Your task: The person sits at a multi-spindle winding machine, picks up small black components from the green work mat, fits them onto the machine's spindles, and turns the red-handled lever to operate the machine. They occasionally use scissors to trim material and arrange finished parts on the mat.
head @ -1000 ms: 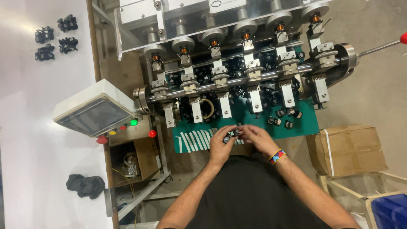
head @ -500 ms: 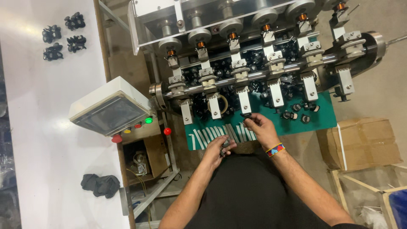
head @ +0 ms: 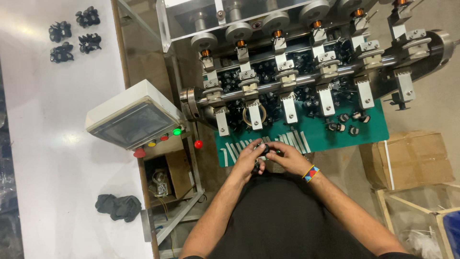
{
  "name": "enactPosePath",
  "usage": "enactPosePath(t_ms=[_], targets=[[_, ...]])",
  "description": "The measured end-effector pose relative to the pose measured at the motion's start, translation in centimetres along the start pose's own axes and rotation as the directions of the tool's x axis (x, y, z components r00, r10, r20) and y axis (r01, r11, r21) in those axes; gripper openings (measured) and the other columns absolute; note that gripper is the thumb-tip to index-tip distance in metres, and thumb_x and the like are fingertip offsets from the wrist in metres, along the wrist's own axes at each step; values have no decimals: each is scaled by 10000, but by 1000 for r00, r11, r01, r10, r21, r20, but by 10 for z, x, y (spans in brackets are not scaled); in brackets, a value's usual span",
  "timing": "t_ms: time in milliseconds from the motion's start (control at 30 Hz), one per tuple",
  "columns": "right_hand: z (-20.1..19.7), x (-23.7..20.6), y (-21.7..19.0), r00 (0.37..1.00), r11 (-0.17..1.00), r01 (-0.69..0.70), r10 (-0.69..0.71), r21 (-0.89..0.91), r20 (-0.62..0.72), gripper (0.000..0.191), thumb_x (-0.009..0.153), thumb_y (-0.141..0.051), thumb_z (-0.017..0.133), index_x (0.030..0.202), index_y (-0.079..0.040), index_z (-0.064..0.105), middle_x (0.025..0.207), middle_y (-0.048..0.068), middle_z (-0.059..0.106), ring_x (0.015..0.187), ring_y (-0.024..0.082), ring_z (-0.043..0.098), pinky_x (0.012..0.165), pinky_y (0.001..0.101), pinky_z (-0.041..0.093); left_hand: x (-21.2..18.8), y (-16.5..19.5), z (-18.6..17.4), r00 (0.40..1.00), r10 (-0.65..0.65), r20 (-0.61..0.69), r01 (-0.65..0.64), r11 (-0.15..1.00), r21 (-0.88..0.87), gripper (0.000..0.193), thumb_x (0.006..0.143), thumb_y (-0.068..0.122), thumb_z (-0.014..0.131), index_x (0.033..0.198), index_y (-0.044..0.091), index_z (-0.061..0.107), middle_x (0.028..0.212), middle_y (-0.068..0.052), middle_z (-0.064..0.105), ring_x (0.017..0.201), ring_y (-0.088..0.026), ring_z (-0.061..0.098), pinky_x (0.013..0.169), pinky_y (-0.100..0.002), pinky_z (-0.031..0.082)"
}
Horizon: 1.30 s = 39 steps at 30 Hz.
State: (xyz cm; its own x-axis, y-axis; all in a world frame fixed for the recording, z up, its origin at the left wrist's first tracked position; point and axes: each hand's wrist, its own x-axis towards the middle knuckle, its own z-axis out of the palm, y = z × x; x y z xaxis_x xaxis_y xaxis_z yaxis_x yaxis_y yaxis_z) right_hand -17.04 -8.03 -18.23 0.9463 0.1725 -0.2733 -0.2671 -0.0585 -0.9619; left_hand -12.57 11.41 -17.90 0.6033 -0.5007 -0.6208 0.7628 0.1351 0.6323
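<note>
Both hands, left hand and right hand, pinch a small black part (mostly hidden by fingers).

Both hands, left hand and right hand, sit at the near edge of the green work mat. Straight ahead, the row of white clamp blocks on the steel shaft overhangs the mat and closes off the way forward. Thin white strips lie beside the hands on the mat. To the right, the mat shows bare green beyond a few small black bobbins. On the left, the grey control box with coloured buttons stands near the mat's corner; the brown cardboard box stands lower right.
</note>
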Motion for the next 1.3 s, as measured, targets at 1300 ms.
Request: enactPosePath(t_ms=[1300], targets=[[116, 80, -26, 967, 724, -233, 241, 650, 78, 202, 997, -199, 659, 1142, -59, 638, 1052, 52, 704, 943, 140, 681, 838, 314, 562, -43, -9, -93, 774, 454, -441, -380, 890, 250, 447, 940, 211, 725, 1304, 10, 558, 1128, -73, 683, 991, -164, 680, 785, -304, 558]])
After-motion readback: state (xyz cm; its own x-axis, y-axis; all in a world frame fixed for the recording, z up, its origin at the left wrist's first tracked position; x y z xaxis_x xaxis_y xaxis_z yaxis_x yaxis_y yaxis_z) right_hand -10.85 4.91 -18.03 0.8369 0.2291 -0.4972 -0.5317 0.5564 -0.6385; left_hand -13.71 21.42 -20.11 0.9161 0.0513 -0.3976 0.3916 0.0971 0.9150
